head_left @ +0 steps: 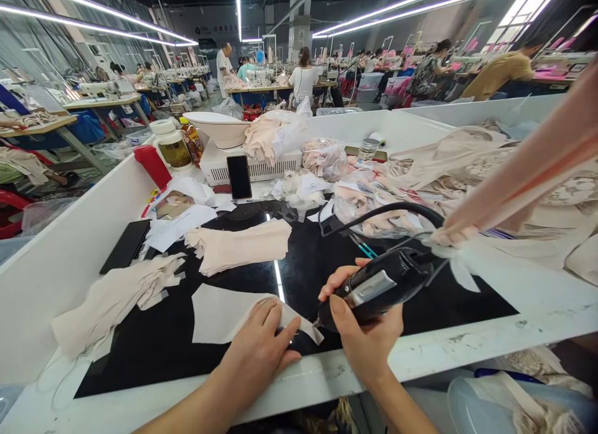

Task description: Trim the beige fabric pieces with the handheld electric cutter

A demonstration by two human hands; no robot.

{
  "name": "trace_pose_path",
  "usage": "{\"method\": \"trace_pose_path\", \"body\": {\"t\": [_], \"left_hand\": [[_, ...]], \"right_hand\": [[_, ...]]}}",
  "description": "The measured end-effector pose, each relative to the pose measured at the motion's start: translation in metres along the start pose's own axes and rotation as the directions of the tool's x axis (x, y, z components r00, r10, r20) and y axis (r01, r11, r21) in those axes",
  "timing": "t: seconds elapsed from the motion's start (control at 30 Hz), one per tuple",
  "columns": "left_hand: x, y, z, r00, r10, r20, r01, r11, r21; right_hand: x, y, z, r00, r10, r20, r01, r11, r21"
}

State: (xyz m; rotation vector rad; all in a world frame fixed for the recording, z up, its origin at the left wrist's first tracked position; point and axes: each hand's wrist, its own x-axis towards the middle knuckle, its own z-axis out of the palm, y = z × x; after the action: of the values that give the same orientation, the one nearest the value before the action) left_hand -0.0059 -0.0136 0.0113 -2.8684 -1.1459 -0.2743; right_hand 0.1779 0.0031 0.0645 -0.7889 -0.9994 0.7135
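My left hand (260,339) lies on a pale beige fabric piece (217,312), pressing it to the black work mat (140,368) with its fingers out and thumb apart. In my right hand (367,334) is a black corded power tool (378,287), its thumb and fingers wrapped around the body. The tool's thin metal tip meets the fabric's narrow right end, which curls up a little. A pale pink fabric tube (518,166) is tied at the tool's rear. Beyond my left hand lies a stack of cut beige pieces (243,244); another pile (119,300) sits at the left.
Behind the mat stand a smartphone (239,177), a white weighing scale (219,132) and a lidded jar (170,144). Teal-handled snips (363,246) lie past the tool. Bagged fabric (369,194) crowds the right. Low white walls (84,259) edge the table; people work at sewing machines beyond.
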Motion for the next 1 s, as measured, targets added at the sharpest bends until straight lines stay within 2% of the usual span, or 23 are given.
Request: {"method": "trace_pose_path", "body": {"t": [0.2, 0.47, 0.63, 1.0], "left_hand": [[0.002, 0.006, 0.003, 0.999, -0.015, 0.044, 0.011, 0.997, 0.073], [0.002, 0.009, 0.003, 0.997, -0.032, 0.074, 0.026, 0.996, 0.084], [0.002, 0.013, 0.004, 0.997, -0.034, 0.071, 0.027, 0.995, 0.093], [0.001, 0.015, 0.009, 0.998, -0.053, 0.043, 0.051, 0.998, 0.044]], "right_hand": [[0.000, -0.001, 0.001, 1.000, 0.006, 0.005, -0.006, 1.000, 0.017], [0.000, -0.002, 0.001, 1.000, 0.000, -0.007, 0.000, 1.000, 0.011], [0.002, 0.003, 0.000, 1.000, 0.019, -0.009, -0.019, 0.999, 0.045], [0.008, 0.016, 0.013, 1.000, 0.009, 0.005, -0.009, 0.998, 0.055]]}}
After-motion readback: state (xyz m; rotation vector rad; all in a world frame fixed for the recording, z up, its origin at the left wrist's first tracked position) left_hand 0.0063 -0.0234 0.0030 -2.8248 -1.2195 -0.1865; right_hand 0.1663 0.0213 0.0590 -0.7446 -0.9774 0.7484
